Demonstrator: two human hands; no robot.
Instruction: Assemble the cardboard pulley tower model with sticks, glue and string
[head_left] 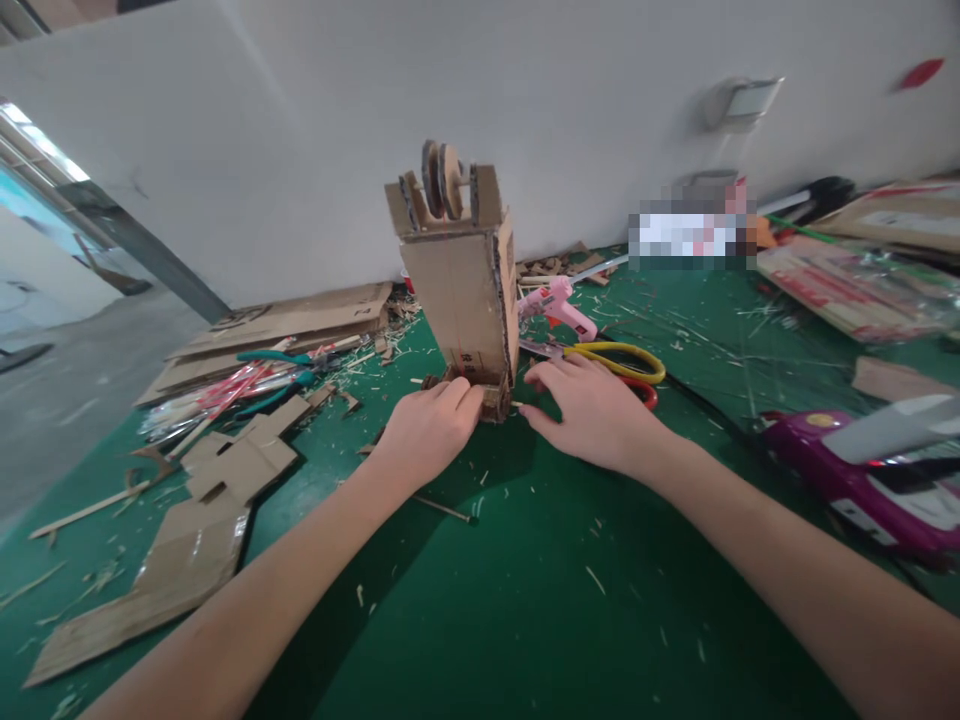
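A tall cardboard model [465, 300] stands upright on the green table, with round cardboard discs [442, 180] on a thin rod between uprights at its top. My left hand [439, 420] is closed on the low cardboard piece [495, 397] at the model's foot; its fingertips are partly hidden. From that piece's right side a short stick end [516, 404] sticks out. Just right of it is my right hand [589, 410], thumb and forefinger apart, the thumb tip close to the stick; whether they touch I cannot tell. Behind my right hand lie scissors [626, 360] with yellow and red handles.
A pink glue gun [559, 308] lies behind the scissors. At right is a purple and grey device [862, 480]. Cardboard offcuts [240, 450], teal-handled pliers [289, 378] and wrapped sticks [217, 395] lie at left. A thin stick [446, 508] lies in front. A white wall [315, 130] stands behind.
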